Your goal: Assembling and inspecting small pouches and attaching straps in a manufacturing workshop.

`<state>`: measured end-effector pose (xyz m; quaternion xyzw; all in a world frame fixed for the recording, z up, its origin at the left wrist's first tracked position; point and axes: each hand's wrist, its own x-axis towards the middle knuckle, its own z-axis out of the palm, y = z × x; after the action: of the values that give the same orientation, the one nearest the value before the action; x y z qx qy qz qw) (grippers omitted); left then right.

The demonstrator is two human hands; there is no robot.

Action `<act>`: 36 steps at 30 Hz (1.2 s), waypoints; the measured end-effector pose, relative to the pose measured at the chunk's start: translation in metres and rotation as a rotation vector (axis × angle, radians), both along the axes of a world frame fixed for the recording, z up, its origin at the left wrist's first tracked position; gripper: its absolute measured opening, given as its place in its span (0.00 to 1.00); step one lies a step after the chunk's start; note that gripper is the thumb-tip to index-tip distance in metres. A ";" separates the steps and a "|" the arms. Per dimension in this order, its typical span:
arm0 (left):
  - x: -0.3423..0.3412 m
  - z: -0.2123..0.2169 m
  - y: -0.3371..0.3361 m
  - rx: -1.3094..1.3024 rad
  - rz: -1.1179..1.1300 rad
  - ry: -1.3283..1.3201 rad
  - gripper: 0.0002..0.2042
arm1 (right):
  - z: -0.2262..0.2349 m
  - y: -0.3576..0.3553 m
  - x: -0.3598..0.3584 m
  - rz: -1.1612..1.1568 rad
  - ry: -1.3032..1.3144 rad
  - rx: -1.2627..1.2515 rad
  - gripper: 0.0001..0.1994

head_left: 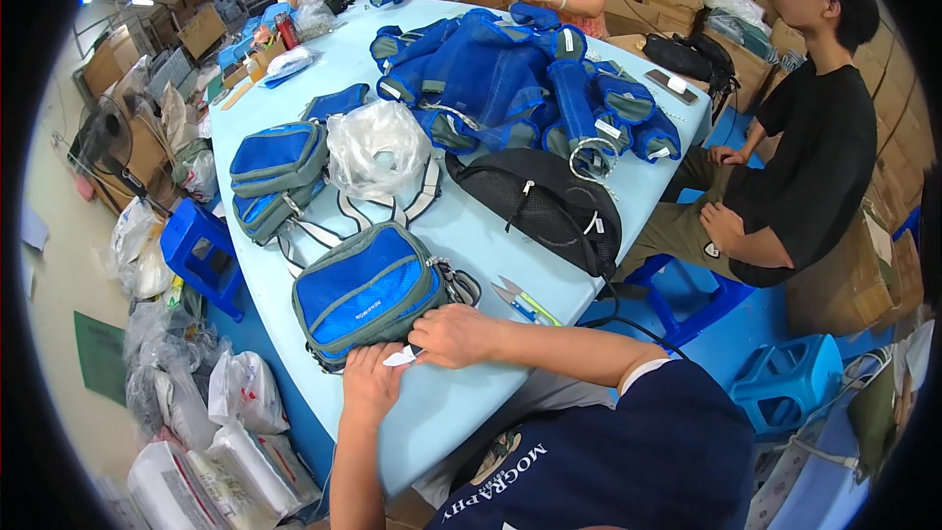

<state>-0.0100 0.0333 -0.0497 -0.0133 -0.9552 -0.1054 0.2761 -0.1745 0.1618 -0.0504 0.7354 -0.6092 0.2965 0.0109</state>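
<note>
A blue and grey waist bag (363, 285) lies before me on the light blue table, its striped straps stretched out behind it. At its near edge my left hand (371, 381) is closed on the bag's lower rim. My right hand (453, 336) is closed beside it, fingers curled in at the near right corner of the bag; what they grip is hidden. Between the two hands a small white label (400, 357) sticks out. Dark strap loops (461, 285) lie just beyond my right hand.
Snips (530, 302) lie right of the bag. Farther back are a second waist bag (280, 172), a clear plastic bag (378, 147), a black mesh pouch (540, 206) and a heap of blue bags (491, 69). A person in black (814, 157) sits at the right.
</note>
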 end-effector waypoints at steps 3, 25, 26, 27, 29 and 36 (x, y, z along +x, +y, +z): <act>-0.004 0.015 -0.005 -0.024 -0.003 0.021 0.12 | 0.002 -0.006 -0.006 -0.006 -0.002 -0.021 0.13; -0.001 -0.012 0.001 -0.092 0.064 -0.062 0.10 | -0.026 -0.002 0.009 -0.086 -0.013 -0.103 0.12; -0.001 -0.012 0.001 -0.093 0.066 -0.053 0.10 | -0.027 -0.003 0.010 -0.085 -0.021 -0.101 0.13; -0.001 -0.013 0.001 -0.093 0.068 -0.046 0.10 | -0.028 -0.004 0.010 -0.082 -0.031 -0.099 0.13; 0.000 -0.013 0.001 -0.102 0.079 -0.049 0.09 | -0.026 -0.004 0.010 -0.072 -0.048 -0.093 0.13; -0.005 -0.009 0.004 -0.068 0.105 -0.089 0.09 | -0.027 -0.004 0.005 -0.077 -0.079 -0.060 0.13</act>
<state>-0.0145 0.0373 -0.0584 0.0321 -0.9690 -0.0587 0.2377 -0.1695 0.1579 -0.0776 0.6985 -0.6279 0.3428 0.0205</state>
